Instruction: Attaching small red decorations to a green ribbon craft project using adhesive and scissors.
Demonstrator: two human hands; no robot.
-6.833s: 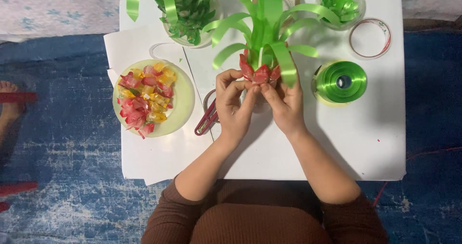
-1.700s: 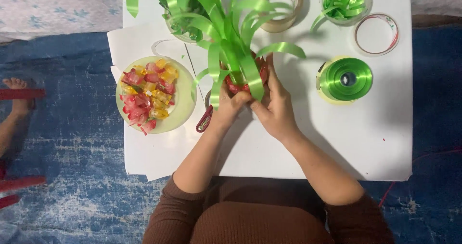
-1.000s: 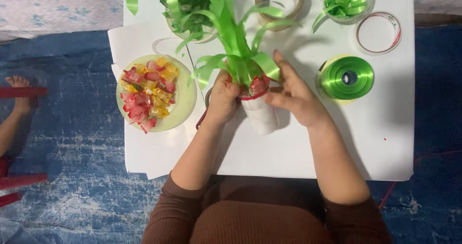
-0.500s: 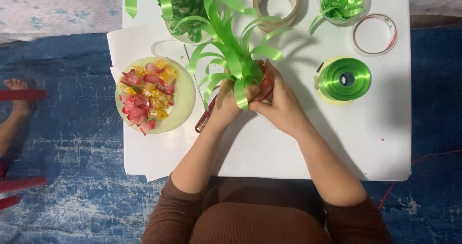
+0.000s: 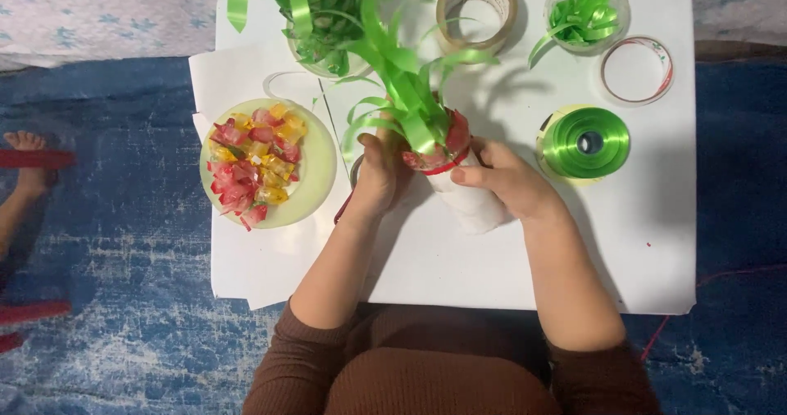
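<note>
Compared with half a second ago, the white tube (image 5: 471, 202) topped with green ribbon leaves (image 5: 402, 95) is tilted further, its white body now exposed. It is clasped between the left hand (image 5: 379, 177) and right hand (image 5: 504, 181) above the white table (image 5: 656, 243). A pale plate (image 5: 316, 165) of red and yellow wrapped pieces (image 5: 250, 165) lies left; a green ribbon spool (image 5: 584, 142) lies right.
</note>
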